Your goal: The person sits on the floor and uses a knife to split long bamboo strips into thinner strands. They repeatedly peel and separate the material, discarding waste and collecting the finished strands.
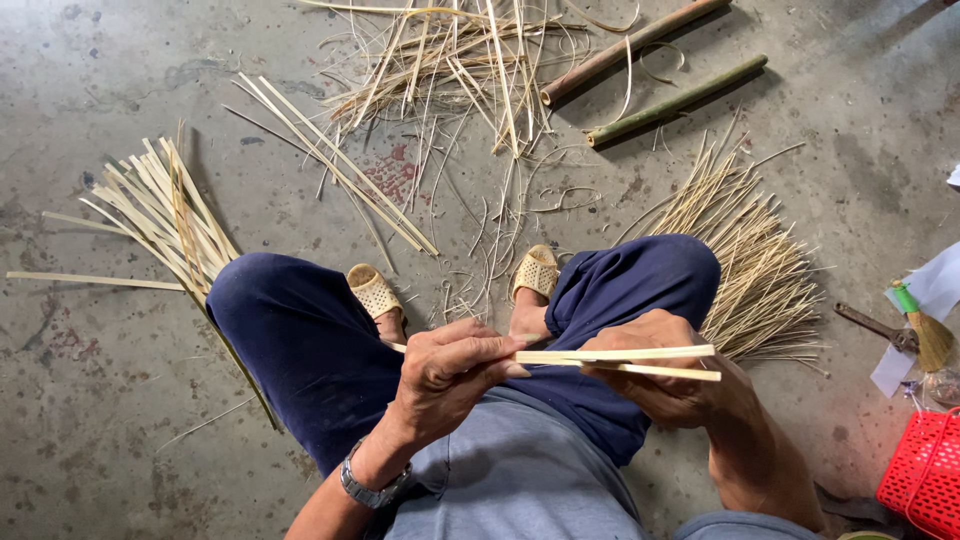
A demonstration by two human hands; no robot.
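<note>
The bamboo strip (pixel 610 360) lies crosswise between the two hands, its long axis running left to right just above the lap, and it splits toward the right end into two thin slats that stand slightly apart; the left hand (pixel 455 375) is closed on its left end, thumb and fingers pinching it, while the right hand (pixel 665 375) curls around it from beneath, the split ends passing beyond it to the right; both hands touch it, so neither is nearer. Counted: one strip in hand, two woven sandals (pixel 375 292), two bamboo poles (pixel 675 100) lying far right on the concrete floor (pixel 90 400); one bundle of flat slats (pixel 170 215) to the left, one fan of thin splints (pixel 750 260) to the right, a loose heap of shavings (pixel 450 60) at the far side; a red basket (pixel 925 470) sits near right.
</note>
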